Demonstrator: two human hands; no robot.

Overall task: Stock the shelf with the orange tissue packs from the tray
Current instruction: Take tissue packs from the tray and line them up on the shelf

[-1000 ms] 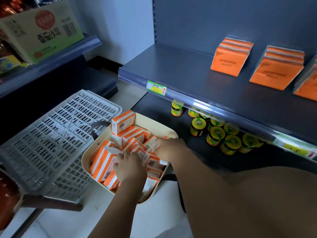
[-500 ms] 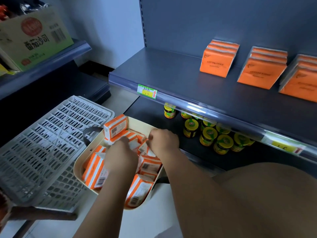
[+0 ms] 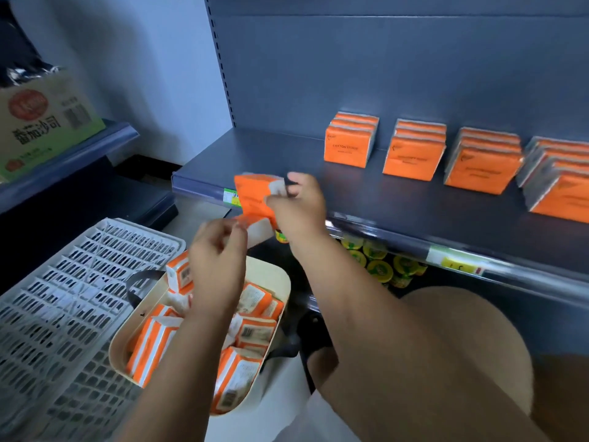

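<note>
Your right hand (image 3: 296,205) grips orange tissue packs (image 3: 251,199) at the shelf (image 3: 287,154) edge; your left hand (image 3: 216,250) pinches their lower corner.

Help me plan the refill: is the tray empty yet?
Not empty. Many orange packs lie jumbled inside the tray; the right hand grips a lifted pack near the shelf.

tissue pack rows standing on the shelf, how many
4: leftmost row, second row, third row, fourth row at the frame's right edge, all along the shelf back. More may be out of view.
</note>
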